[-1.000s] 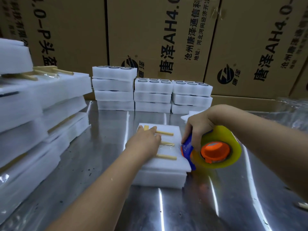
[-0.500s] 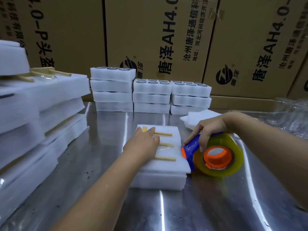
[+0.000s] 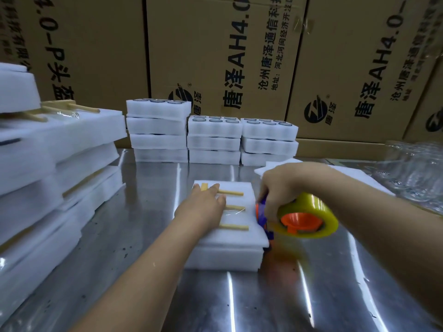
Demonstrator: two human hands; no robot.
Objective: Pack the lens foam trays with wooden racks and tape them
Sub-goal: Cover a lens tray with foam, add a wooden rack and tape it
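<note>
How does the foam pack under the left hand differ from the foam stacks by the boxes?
The foam pack carries a wooden rack on a flat sheet; the back stacks show lenses in open wells, no rack. The foam pack sits lower than the back stacks. Both are white foam on the steel table.

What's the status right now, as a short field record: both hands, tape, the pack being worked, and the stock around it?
left hand: flat, pressing the wooden rack onto the foam pack
right hand: grips the tape dispenser at the pack's right edge
tape: a glossy strip seems to cross the rack's middle prong; no full wrap visible
back stock: three stacks of lens trays at the far end of the metal table
left side: piled packs, one with a rack on top
</note>
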